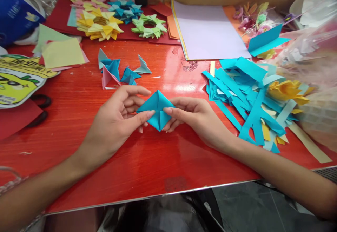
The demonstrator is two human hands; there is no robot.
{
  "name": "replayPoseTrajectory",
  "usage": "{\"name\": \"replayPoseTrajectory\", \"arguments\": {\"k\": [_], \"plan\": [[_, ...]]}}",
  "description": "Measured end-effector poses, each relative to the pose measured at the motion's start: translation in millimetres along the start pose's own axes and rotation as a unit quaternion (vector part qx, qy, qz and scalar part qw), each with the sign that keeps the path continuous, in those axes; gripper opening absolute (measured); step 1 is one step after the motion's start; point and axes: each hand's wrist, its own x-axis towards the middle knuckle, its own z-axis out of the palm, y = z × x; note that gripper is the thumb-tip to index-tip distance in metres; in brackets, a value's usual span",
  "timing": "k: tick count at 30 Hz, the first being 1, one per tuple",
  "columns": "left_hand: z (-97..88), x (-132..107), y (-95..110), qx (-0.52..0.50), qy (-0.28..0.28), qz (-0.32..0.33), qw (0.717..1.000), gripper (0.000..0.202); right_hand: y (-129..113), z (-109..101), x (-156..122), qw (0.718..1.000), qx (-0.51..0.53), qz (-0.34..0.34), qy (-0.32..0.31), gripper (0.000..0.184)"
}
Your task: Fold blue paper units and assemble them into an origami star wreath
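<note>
A blue square of folded origami paper (158,102) is held point-up just above the red table, its creased flaps meeting in the middle. My left hand (119,114) pinches its left corner, thumb in front and fingers behind. At the opposite corner my right hand (193,116) grips it the same way. Beyond my hands lie small folded paper pieces: a pink one (109,77), a pale grey-blue one (143,65) and a few blue ones (129,75).
Blue paper strips (244,98) are heaped right of my right hand. Finished paper rings, one yellow (100,25) and one green (149,26), sit at the back beside stacked paper sheets (207,32). Scissor handles (42,107) show at left. The table's front edge (147,197) is near.
</note>
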Motion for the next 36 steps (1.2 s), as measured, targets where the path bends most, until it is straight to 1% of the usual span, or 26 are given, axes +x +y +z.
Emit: {"name": "replayPoseTrajectory", "arguments": {"k": [3,7,10,14,18,20,23,26,28,29,32,36], "plan": [[0.8,0.4,1.7,-0.003,-0.005,-0.010,1.000,0.017,0.0,-0.3,0.7,1.000,-0.006,-0.001,0.005,0.015],[0.2,1.1,0.6,-0.028,-0.022,-0.027,0.999,0.013,-0.3,-1.3,0.8,1.000,-0.002,-0.006,0.018,0.016],[-0.5,1.6,-1.5,-0.059,-0.023,-0.024,0.998,0.012,-0.5,-3.1,0.7,0.999,0.029,-0.009,0.014,0.019],[-0.2,1.1,-0.5,-0.089,-0.005,-0.012,0.996,0.011,0.0,-5.9,2.0,0.996,0.083,-0.014,-0.005,0.011],[-0.6,0.4,3.9,-0.119,0.004,-0.026,0.993,0.016,0.6,-6.0,3.4,0.995,0.101,-0.007,0.013,0.014],[-1.4,0.5,5.4,-0.140,0.019,-0.027,0.990,0.020,0.1,-5.0,3.0,0.996,0.082,-0.012,0.022,0.015],[-2.8,1.1,5.3,-0.150,0.058,-0.018,0.987,0.022,-1.9,-3.0,0.7,0.999,0.009,-0.031,0.027,0.016],[-3.8,1.2,3.0,-0.137,0.052,-0.011,0.989,0.017,-3.4,-1.4,-1.9,0.997,-0.053,-0.042,0.022,0.016],[-3.5,0.7,1.2,-0.121,0.042,-0.003,0.992,0.011,-3.0,-1.0,-2.6,0.996,-0.065,-0.050,0.023,0.016],[-3.0,0.3,0.6,-0.109,0.039,0.007,0.993,0.011,-2.4,-0.9,-2.5,0.996,-0.063,-0.055,0.027,0.016],[-1.1,-1.4,0.0,-0.055,0.028,0.044,0.997,0.025,0.1,-1.4,-1.4,0.995,-0.045,-0.071,0.050,0.017],[-0.1,-3.2,0.0,0.045,-0.023,0.054,0.997,0.027,1.4,-2.0,0.4,0.991,-0.041,-0.090,0.087,0.015]]}}
